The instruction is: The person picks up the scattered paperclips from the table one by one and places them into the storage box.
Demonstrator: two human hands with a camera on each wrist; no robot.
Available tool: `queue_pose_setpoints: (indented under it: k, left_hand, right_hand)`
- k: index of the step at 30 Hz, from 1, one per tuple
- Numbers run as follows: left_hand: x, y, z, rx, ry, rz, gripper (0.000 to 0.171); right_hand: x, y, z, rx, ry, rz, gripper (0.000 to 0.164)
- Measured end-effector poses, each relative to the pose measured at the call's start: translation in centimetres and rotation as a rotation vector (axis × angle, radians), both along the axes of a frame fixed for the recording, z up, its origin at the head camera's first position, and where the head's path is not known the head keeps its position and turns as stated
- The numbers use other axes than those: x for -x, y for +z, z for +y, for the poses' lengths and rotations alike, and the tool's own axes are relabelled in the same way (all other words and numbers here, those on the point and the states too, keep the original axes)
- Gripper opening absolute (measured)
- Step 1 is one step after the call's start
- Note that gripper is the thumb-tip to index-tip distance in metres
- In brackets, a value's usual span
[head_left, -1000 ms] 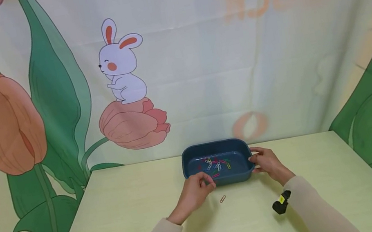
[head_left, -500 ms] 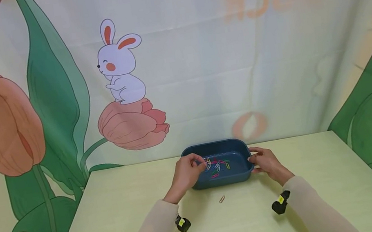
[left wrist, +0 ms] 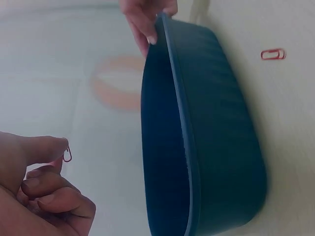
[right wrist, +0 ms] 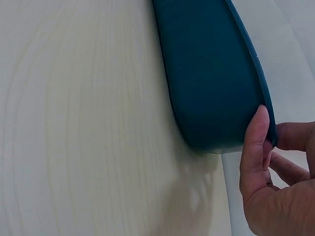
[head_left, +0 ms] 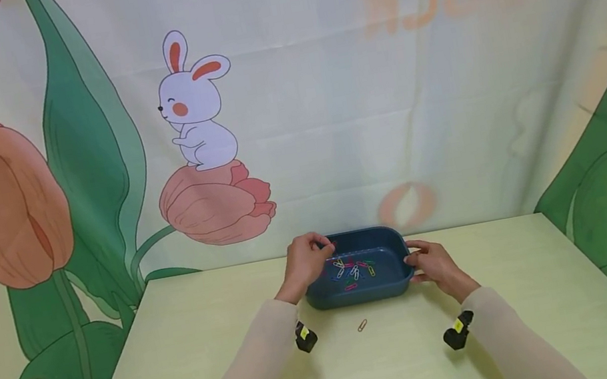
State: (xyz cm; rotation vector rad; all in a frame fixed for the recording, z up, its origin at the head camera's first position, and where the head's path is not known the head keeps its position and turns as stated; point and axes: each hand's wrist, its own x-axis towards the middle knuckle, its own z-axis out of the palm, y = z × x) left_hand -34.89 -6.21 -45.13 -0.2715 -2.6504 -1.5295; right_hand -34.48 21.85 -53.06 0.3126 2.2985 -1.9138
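Note:
My left hand [head_left: 305, 260] pinches a small red paperclip [left wrist: 69, 158] between thumb and index finger, above the left back part of a dark blue plastic bin [head_left: 365, 296]. Its other fingers are curled in the left wrist view. Several coloured paperclips [head_left: 355, 271] lie loose on the bin's floor. At the bin's right end, my right hand [head_left: 444, 267] grips the rim, its thumb and a finger on either side of the wall in the right wrist view. On the table in front of the bin lies a single reddish paperclip [head_left: 362, 325].
The bin stands near the back edge of a pale wooden table [head_left: 214, 341]. Right behind that edge hangs a curtain [head_left: 314, 113] printed with a rabbit and tulips. Each wrist carries a small black camera.
From in front of the bin, my left hand has risen and moved back over its left side, holding the red paperclip. The right hand, the bin and the paperclip on the table stay put.

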Motion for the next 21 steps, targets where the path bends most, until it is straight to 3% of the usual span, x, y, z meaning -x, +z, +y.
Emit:
queue_pose_setpoints:
  k: [13, 21]
  left_hand:
    - [2.3, -1.4, 0.5, -0.053, 0.055, -0.076, 0.008]
    - [3.2, -2.3, 0.8, -0.067, 0.095, -0.114, 0.010]
  right_hand:
    - [-0.2, 0.4, -0.1, -0.007, 0.001, 0.000, 0.052]
    - [0.0, 0.0, 0.0, -0.007, 0.003, -0.001, 0.051]
